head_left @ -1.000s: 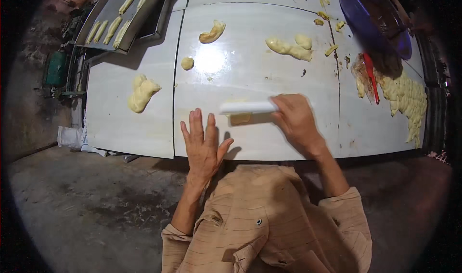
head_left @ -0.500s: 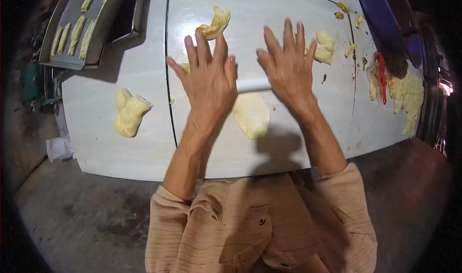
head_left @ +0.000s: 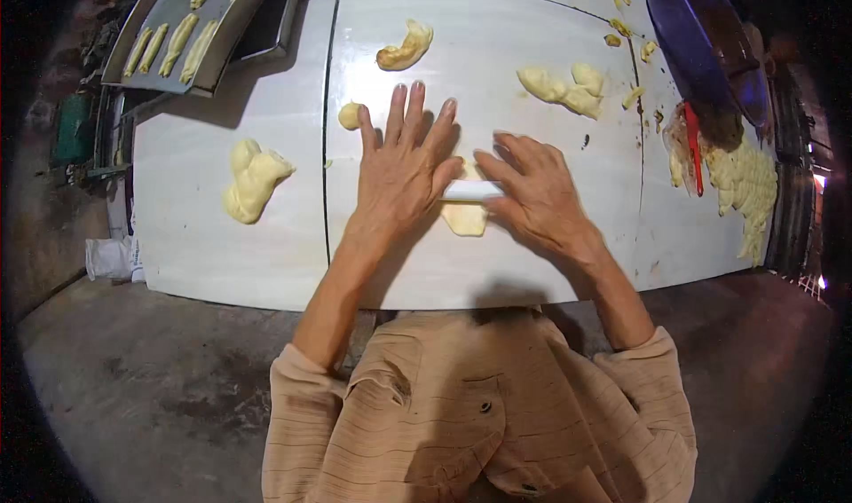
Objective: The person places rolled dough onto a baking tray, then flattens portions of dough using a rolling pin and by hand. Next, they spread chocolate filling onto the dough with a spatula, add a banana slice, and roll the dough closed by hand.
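My left hand [head_left: 404,170] and my right hand [head_left: 532,192] lie flat, fingers spread, on a white rolling pin [head_left: 470,190] that shows only between them. Under the pin lies a flattened piece of yellow dough [head_left: 466,219] on the white table [head_left: 222,255]. A small dough ball [head_left: 351,115] sits just left of my left fingers.
Dough lumps lie at the left [head_left: 251,179], at the top middle [head_left: 406,49] and at the upper right [head_left: 561,88]. A metal tray [head_left: 244,24] with several dough sticks stands at the far left. A blue basin [head_left: 701,46], a red tool [head_left: 693,148] and dough scraps [head_left: 745,188] are at the right.
Both hands have drawn back toward me with the pin. The dough under it looks smaller and more covered than half a second ago.
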The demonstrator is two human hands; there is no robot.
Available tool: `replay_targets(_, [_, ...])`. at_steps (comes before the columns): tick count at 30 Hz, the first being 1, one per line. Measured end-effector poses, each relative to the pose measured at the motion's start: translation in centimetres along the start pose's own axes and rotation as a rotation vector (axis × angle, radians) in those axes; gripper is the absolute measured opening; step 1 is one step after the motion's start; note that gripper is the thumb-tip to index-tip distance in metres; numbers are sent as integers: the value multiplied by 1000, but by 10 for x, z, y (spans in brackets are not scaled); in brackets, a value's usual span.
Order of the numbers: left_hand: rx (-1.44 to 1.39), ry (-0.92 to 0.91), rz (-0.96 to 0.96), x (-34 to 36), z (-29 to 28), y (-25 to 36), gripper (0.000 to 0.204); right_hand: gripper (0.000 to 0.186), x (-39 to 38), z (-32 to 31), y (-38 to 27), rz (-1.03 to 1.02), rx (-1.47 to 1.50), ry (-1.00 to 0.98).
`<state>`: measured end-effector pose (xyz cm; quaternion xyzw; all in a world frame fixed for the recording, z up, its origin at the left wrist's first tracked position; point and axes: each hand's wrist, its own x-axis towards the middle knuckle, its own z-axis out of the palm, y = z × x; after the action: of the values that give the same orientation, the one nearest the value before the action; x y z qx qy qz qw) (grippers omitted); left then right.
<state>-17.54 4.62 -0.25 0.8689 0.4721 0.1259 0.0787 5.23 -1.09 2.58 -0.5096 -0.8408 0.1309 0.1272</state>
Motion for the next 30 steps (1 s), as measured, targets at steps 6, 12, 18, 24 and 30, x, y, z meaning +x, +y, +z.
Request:
replay_targets(6, [-16, -45, -94, -51, -5, 37, 55, 59, -35, 18, -21, 87, -139, 90])
replay_targets(12, [-80, -120, -200, -134, 2, 73, 60, 59, -103, 39, -50, 60, -33, 103])
replay_targets(18, [91, -30, -221, -152, -4, 92, 67, 50, -98, 39, -37, -69, -2, 184])
replay_targets(24, [180, 31, -309, -121, 7, 73, 67, 54, -52, 23, -37, -1, 110, 64])
replay_targets(30, [116, 50, -441, -68, 12, 35, 54, 60, -3, 43, -26, 251, -152, 150])
